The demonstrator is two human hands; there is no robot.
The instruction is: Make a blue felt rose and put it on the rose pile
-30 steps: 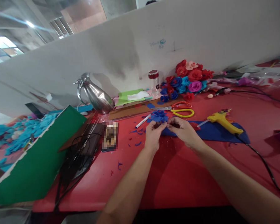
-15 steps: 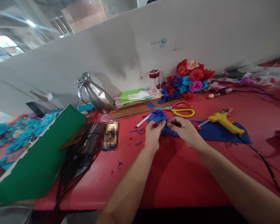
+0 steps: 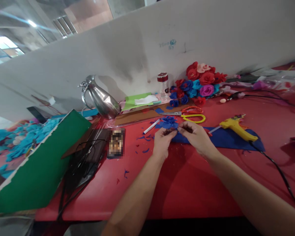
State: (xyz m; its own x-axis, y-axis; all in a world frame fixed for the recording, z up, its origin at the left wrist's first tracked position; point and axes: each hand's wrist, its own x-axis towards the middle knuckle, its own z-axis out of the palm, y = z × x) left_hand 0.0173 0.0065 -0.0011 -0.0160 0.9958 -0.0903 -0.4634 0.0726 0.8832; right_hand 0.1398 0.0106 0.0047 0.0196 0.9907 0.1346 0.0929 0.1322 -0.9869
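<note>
My left hand [image 3: 161, 143] and my right hand [image 3: 196, 137] meet fingertip to fingertip over the red table [image 3: 186, 183]. Both pinch a blue felt flower [image 3: 168, 122] that rises just beyond the fingers. A sheet of blue felt [image 3: 223, 139] lies under and to the right of my right hand. A yellow glue gun [image 3: 233, 127] rests on that sheet, its black cord trailing off to the right.
Scissors [image 3: 190, 116] with orange and yellow handles and a white marker [image 3: 151, 127] lie behind the hands. A pile of red, blue and pink felt flowers [image 3: 199, 84] and a jar [image 3: 163, 85] stand by the wall. A steel jug [image 3: 100, 98], green sheet [image 3: 41, 164] and phone [image 3: 116, 143] are at left.
Both hands have stayed together on the blue flower, turning it slightly; the flower sits a little lower between the fingers than half a second ago.
</note>
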